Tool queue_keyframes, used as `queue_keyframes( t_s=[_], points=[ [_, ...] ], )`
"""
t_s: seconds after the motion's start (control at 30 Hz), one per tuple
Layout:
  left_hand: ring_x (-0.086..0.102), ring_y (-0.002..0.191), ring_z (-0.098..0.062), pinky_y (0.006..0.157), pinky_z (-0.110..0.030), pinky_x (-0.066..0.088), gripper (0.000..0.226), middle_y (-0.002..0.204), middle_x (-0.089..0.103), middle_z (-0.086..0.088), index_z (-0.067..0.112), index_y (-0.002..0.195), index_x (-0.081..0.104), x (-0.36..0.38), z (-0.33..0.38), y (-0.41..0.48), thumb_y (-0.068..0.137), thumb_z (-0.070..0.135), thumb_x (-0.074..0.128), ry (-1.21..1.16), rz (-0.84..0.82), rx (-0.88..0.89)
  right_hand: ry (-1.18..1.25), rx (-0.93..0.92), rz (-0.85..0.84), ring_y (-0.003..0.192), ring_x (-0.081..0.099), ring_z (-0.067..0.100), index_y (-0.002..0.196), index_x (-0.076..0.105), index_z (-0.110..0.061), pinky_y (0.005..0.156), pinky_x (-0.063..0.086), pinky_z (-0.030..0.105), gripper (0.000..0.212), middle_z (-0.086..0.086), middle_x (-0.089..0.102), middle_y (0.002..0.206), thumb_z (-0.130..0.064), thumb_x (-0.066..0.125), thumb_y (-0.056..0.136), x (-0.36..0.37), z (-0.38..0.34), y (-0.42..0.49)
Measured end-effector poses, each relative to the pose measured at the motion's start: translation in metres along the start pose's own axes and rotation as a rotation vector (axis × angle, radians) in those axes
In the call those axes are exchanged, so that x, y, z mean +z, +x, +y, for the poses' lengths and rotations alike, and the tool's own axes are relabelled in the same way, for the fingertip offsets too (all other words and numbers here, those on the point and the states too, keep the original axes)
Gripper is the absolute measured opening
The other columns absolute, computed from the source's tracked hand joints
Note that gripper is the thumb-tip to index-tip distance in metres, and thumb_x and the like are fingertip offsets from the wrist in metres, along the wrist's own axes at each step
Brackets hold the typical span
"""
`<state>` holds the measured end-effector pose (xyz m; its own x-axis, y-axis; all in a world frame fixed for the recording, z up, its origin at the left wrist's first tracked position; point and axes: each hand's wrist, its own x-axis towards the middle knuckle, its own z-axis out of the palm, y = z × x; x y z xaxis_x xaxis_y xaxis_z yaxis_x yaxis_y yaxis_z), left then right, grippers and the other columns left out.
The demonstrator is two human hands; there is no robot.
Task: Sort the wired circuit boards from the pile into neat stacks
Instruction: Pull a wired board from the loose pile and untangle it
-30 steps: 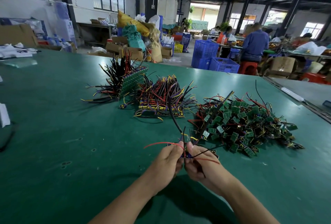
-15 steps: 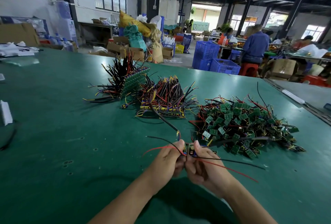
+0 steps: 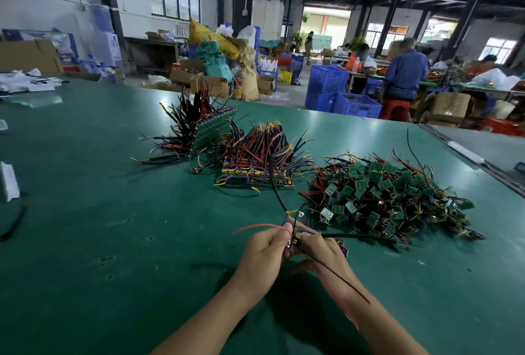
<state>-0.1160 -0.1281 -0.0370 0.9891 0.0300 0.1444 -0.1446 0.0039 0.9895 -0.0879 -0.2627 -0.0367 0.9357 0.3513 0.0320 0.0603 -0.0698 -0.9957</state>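
Clamped with left grip [image 3: 264, 249] and right grip [image 3: 322, 252] on one small wired circuit board [image 3: 297, 240], fingers of both curled round it from either side, at the 6 o'clock side of the green counter [image 3: 113, 227]. Out from the board, a red wire [image 3: 255, 227] arcing toward 9 o'clock, a thick black wire [image 3: 275, 184] rising toward 12 o'clock, and a thinner black wire [image 3: 338, 278] trailing toward 5 o'clock across the right forearm. At 2 o'clock from the grips, near them, the loose pile [image 3: 383, 198] of green boards and tangled wires. At 12 o'clock, well apart from the grips, a flat stack [image 3: 255, 175] of boards with wires bristling upward. At 11 o'clock, just beside that stack, a tilted stack [image 3: 211, 134] propped on edge, black wires fanning toward 9 o'clock. Past the counter's 12 o'clock edge, blue crates [image 3: 341, 93], cardboard boxes [image 3: 449, 106] and a seated person in blue [image 3: 406, 73].
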Motion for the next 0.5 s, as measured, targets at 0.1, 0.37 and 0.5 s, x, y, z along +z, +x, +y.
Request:
queue_keyframes(
  t_s=[0.1,0.37,0.5],
  points=[
    [0.043,0.055,-0.003,0.057,-0.023,0.035,0.040,0.055,0.048,0.014,0.026,0.057,0.057,-0.002,-0.005,0.002,0.095,0.037,0.052,0.131,0.009,0.098,-0.043,-0.010,0.032,0.095,0.070,0.019,0.089,0.079,-0.015,0.069,0.058,0.036,0.030,-0.002,0.074,0.107,-0.018,0.049,0.095,-0.003,-0.001,0.001],
    [0.054,0.059,-0.004,0.059,-0.026,0.042,0.033,0.061,0.058,0.010,0.029,0.069,0.060,-0.003,-0.015,-0.001,0.088,0.053,0.047,0.481,0.084,0.210,-0.071,0.122,0.021,0.085,0.071,0.023,0.090,0.077,-0.013,0.073,0.060,0.043,0.036,0.012,0.075,0.090,-0.009,0.042,0.098,0.001,0.001,0.003],
    [0.055,0.049,-0.006,0.050,-0.023,0.043,0.022,0.050,0.057,0.007,0.024,0.073,0.064,-0.003,-0.012,-0.002,0.091,0.035,0.059,0.448,0.054,0.127,-0.023,0.147,-0.052,0.069,0.067,0.033,0.081,0.070,0.002,0.062,0.052,0.038,0.038,0.029,0.070,0.083,-0.015,0.039,0.093,0.000,-0.002,0.002]
  ],
)
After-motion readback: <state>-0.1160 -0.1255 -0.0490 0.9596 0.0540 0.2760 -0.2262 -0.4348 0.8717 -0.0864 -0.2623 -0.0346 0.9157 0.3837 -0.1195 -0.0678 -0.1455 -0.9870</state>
